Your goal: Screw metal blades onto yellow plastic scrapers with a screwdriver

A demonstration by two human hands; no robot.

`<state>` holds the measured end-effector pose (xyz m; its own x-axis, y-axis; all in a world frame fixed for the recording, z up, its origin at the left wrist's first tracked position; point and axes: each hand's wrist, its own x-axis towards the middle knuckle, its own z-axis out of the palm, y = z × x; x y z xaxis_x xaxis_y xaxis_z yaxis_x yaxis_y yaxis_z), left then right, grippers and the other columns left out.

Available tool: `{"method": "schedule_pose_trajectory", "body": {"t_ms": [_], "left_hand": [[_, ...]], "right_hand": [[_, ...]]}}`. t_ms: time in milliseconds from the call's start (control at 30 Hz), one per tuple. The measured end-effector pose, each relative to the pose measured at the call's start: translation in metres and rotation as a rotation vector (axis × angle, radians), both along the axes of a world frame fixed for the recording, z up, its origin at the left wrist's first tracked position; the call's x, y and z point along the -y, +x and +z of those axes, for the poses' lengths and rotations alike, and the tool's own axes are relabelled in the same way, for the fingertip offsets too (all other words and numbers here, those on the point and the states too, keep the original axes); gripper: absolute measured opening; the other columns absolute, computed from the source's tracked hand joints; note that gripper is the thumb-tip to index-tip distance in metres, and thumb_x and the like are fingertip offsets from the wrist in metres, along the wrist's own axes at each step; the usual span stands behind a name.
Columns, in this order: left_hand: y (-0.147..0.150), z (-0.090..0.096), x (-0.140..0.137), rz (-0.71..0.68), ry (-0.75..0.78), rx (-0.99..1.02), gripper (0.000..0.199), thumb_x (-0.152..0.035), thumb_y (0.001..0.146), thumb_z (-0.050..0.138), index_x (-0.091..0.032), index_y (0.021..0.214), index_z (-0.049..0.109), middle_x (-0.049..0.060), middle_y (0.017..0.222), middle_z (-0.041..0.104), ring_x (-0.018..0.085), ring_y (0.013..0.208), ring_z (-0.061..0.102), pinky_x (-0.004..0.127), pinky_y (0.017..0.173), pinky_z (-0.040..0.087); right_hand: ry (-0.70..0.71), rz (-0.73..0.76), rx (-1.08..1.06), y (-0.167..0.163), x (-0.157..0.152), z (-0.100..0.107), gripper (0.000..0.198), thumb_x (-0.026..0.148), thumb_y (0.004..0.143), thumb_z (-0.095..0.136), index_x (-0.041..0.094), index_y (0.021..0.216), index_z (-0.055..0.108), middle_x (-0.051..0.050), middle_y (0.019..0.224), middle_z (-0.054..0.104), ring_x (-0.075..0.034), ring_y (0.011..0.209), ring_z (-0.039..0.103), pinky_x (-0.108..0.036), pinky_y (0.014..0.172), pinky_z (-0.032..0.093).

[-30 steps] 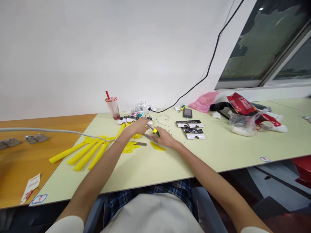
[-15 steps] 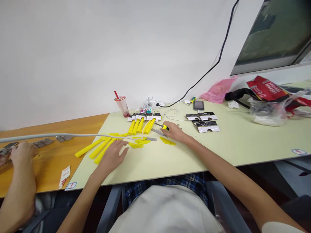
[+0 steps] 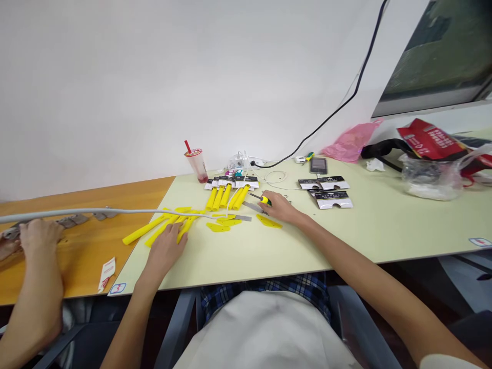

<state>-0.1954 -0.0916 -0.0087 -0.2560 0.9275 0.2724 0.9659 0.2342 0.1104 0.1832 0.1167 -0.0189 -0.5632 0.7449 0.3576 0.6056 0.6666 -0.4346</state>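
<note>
My left hand [image 3: 168,247] has its fingers and thumb closed round a yellow tube-like handle [image 3: 185,229] at the left of the pale table. Other long yellow handles [image 3: 143,230] lie beside it, partly hidden by the hand. In my right hand [image 3: 280,206] is a screwdriver [image 3: 265,200] with a yellow and green grip, its shaft pointing left. Just beneath it rests a grey metal blade [image 3: 252,207]; another blade [image 3: 242,218] is further left. Flat yellow plates [image 3: 218,227] lie between my hands, and one more yellow plate [image 3: 268,221] sits below the screwdriver.
Yellow handles with cards [image 3: 226,196] line up behind. Black-and-white cards [image 3: 331,200] lie to the right. A cup with a red straw [image 3: 197,166] stands near the wall. A grey cable [image 3: 115,210] crosses at left, near another person's hand [image 3: 40,240]. Plastic bags [image 3: 432,177] occupy the far right.
My left hand has moved left and closed on a yellow handle; before, its fingers were apart. The right hand still holds the screwdriver. The whole view has shifted slightly.
</note>
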Motion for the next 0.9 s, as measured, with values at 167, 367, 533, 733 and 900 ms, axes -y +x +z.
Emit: {"method": "schedule_pose_trajectory", "body": {"t_ms": [167,367,533,733,900], "left_hand": [[0.005,0.003,0.012,-0.026,0.11,0.067,0.053,-0.049,0.105,0.039,-0.014,0.134,0.067,0.021,0.135,0.071,0.04,0.124,0.072,0.053,0.104,0.059],[0.024,0.014,0.035,-0.118,0.214,0.144,0.051,-0.055,0.107,0.043,-0.018,0.13,0.07,0.017,0.131,0.071,0.038,0.119,0.073,0.053,0.1,0.061],[0.047,0.03,0.059,-0.313,0.183,0.291,0.042,-0.052,0.108,0.053,-0.025,0.133,0.073,0.013,0.127,0.072,0.034,0.12,0.073,0.048,0.104,0.06],[0.094,0.057,0.068,-0.611,-0.114,0.685,0.031,-0.045,0.109,0.061,-0.03,0.131,0.078,0.011,0.126,0.074,0.028,0.115,0.072,0.04,0.103,0.058],[0.143,0.059,0.029,-0.741,-0.257,1.279,0.041,-0.054,0.11,0.06,-0.02,0.123,0.078,0.008,0.09,0.069,0.021,0.08,0.066,0.035,0.079,0.055]], "right_hand": [[0.002,0.012,0.005,0.0,0.0,-0.001,0.017,0.032,0.108,0.06,0.021,0.094,0.061,-0.008,0.1,0.072,-0.023,0.087,0.063,-0.032,0.076,0.038],[-0.002,0.006,0.004,0.001,-0.001,-0.003,0.018,0.034,0.109,0.059,0.021,0.098,0.062,-0.008,0.101,0.072,-0.023,0.086,0.061,-0.032,0.074,0.036],[-0.015,-0.01,-0.004,0.001,-0.001,-0.002,0.019,0.036,0.109,0.06,0.021,0.097,0.062,-0.009,0.102,0.072,-0.024,0.088,0.062,-0.032,0.074,0.036],[-0.056,-0.052,-0.063,0.0,0.0,0.0,0.017,0.035,0.105,0.063,0.022,0.095,0.061,-0.009,0.101,0.073,-0.024,0.088,0.061,-0.032,0.072,0.035],[-0.128,-0.094,-0.164,0.0,-0.001,0.0,0.026,0.037,0.102,0.063,0.023,0.082,0.054,-0.004,0.083,0.07,-0.022,0.078,0.058,-0.032,0.069,0.034]]}}
